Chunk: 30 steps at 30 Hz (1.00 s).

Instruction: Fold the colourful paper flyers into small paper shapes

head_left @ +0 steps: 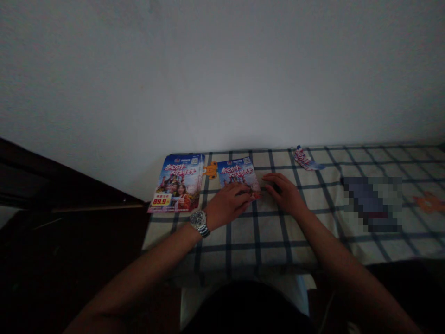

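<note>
My left hand (227, 204), with a metal-banded watch (199, 222) on its wrist, lies over the lower part of a colourful printed flyer (231, 172). Its fingers are stretched out to the right across the paper. Just right of that flyer, my right hand (284, 192) rests with fingers slightly bent and thumb apart, nothing visible between them. A stack of matching flyers (179, 183), the top one marked 89.9, sits to the left. Whether the flyer under my left hand is a single sheet, I cannot tell.
A checked cloth (274, 241) covers the table, which stands against a pale wall (222, 83). Crumpled red, white and blue wrapping (303, 159) lies near the back edge. Farther right is a dark, pixelated object (371, 202). Orange bear figures (210, 170) show on the cloth.
</note>
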Available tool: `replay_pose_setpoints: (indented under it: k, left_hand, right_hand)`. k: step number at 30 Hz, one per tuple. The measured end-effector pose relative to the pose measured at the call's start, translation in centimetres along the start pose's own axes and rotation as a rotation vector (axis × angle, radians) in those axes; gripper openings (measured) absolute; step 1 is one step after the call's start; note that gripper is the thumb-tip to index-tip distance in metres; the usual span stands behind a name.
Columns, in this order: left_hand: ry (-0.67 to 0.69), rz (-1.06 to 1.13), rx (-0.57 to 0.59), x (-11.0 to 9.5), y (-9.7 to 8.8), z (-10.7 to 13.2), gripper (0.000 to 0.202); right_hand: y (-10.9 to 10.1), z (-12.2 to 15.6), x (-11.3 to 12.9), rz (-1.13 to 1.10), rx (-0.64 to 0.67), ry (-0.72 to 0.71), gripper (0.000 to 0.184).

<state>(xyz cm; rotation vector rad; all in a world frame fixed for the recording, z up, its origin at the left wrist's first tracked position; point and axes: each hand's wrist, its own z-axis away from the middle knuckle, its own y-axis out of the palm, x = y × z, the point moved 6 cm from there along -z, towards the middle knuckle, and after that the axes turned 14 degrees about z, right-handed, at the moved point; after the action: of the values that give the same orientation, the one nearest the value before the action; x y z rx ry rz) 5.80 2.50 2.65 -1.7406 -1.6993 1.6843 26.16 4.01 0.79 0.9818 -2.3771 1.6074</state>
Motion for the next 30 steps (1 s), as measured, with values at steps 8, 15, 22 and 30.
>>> replay_pose_setpoints:
  k: [8,15,22,30]
  left_hand:
    - [0.021,0.0,0.036,1.0,1.4,0.4,0.029]
    - [0.002,0.019,0.045,1.4,1.5,0.5,0.036]
    - [-0.023,0.028,0.039,1.5,0.5,1.0,0.048]
    - [-0.109,-0.006,0.055,2.1,-0.6,2.0,0.062]
  right_hand:
    - [-0.1,0.3,1.0,-0.018,0.064,-0.086,0.028]
    - [1.4,1.0,1.6,0.019,0.195,-0.218,0.038]
    - [1.7,0.9,1.8,0.036,0.191,-0.237,0.032]
    - [1.8,1.0,1.6,0.061,0.204,-0.236,0.031]
